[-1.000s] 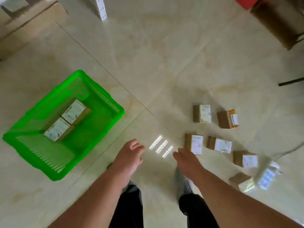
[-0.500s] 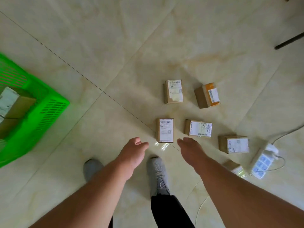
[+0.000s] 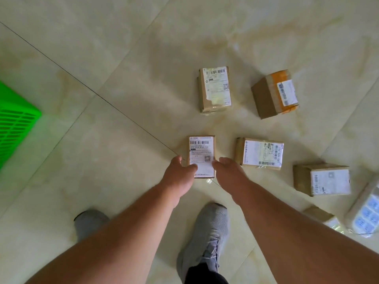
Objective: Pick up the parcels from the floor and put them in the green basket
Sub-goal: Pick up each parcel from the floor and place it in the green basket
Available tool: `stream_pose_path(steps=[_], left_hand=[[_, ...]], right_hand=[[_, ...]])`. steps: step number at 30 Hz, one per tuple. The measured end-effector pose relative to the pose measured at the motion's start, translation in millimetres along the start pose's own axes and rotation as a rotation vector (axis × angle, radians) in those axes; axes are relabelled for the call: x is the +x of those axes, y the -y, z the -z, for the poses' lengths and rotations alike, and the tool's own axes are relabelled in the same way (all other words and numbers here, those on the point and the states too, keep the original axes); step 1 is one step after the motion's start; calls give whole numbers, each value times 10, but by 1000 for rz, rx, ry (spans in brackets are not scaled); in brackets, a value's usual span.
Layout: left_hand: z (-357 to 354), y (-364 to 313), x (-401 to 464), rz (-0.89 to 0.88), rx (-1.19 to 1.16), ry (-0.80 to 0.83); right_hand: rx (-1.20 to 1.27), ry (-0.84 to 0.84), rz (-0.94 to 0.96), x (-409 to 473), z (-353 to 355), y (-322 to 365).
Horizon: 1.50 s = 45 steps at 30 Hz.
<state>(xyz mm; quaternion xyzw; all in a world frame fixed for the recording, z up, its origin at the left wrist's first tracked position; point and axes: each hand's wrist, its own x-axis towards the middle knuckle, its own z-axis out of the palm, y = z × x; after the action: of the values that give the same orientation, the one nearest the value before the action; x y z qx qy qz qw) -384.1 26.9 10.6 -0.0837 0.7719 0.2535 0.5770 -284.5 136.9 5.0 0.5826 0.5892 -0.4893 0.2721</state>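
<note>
Both hands (image 3: 180, 175) flank upright-lying parcel (image 3: 202, 152), long axis pointing away.

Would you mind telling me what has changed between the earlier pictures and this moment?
Both hands came forward and down to the nearest parcel: the left hand and right hand now flank it, at or just short of its sides, no firm grip visible. The view swung right, so only a corner of the green basket shows. The other parcels, such as the orange-taped one, lie where they were.
</note>
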Motion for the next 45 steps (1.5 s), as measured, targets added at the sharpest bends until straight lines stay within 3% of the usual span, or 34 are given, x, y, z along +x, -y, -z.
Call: stream_pose_path(steps=[7,14,28,36,45], left_hand=[[-151,82,266,-73,-28,75],[338,56,-534,-81,-129,116],[2798,-73,-3189,-172,-578,-80],[4072,329,-3493,-208,-1021,-174],[5047,892,-3417,-188,-1157,-295]], right_hand=[[97,14,9,245,-157,-100],[-44,5,93,-505,-63,280],[-482,195,481,-3360,-415,2762],[-691,235,611,-4099,-1375,3991],[-776,364,718,-4372,-2535,4662]])
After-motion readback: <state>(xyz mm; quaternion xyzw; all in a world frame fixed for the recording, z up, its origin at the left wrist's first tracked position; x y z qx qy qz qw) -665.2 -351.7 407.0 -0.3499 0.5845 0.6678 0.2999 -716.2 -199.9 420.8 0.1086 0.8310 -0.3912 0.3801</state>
